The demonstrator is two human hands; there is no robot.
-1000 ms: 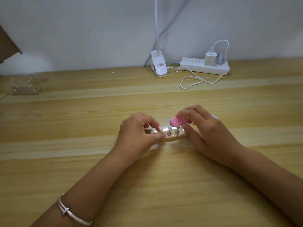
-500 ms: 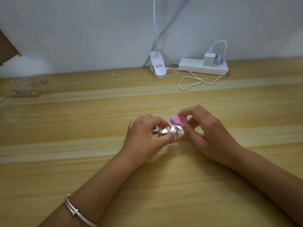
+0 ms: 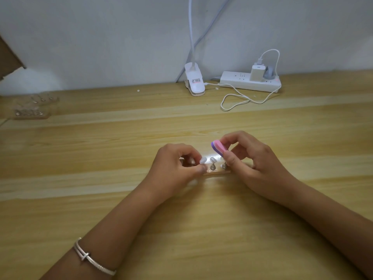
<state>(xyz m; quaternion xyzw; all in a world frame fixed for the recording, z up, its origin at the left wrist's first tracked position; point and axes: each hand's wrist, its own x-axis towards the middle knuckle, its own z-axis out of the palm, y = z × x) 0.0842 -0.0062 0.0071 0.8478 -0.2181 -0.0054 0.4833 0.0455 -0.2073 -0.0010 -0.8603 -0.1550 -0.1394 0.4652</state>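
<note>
Filling most of the scene: light wood tabletop [image 3: 101, 199], plank grain running left-right, grey wall [image 3: 101, 37] behind it.

Both forearms come in from the near edge and meet mid-tabletop. Silver bracelet [image 3: 90, 259] sits on the left wrist.

Left hand [image 3: 173, 168]: fingers curled, thumb and index pinching a white nail tip [image 3: 203, 160] at the left part of the strip. Remaining fingers are tucked over the strip's left end and hide it.

Right hand [image 3: 256, 164]: curled, thumb and fingertips gripping a pink-and-purple buffer block [image 3: 219, 148]. The block is tilted, with its rounded end pointing up-left and its lower end by the thumb. It is held just above the strip's right side. Cannot tell whether it touches anything below.

White power strip [image 3: 238, 81] lies along the wall, back right, with a white charger [image 3: 257, 72] plugged in. Its white cable [image 3: 236, 98] loops onto the tabletop in front.

White lamp clip [image 3: 194, 81] stands just left of the power strip, its stalk going up out of view.

Clear holder strip [image 3: 217, 173] lies flat on the tabletop between the two hands, long axis left-right. Two small pegs show on it: one [image 3: 212, 164] just right of the pinched tip, another [image 3: 224, 165] under the right thumb.

Spare clear holders [image 3: 30, 113] sit far left, well apart from the work. They are blurred, so detail is unreadable.
</note>
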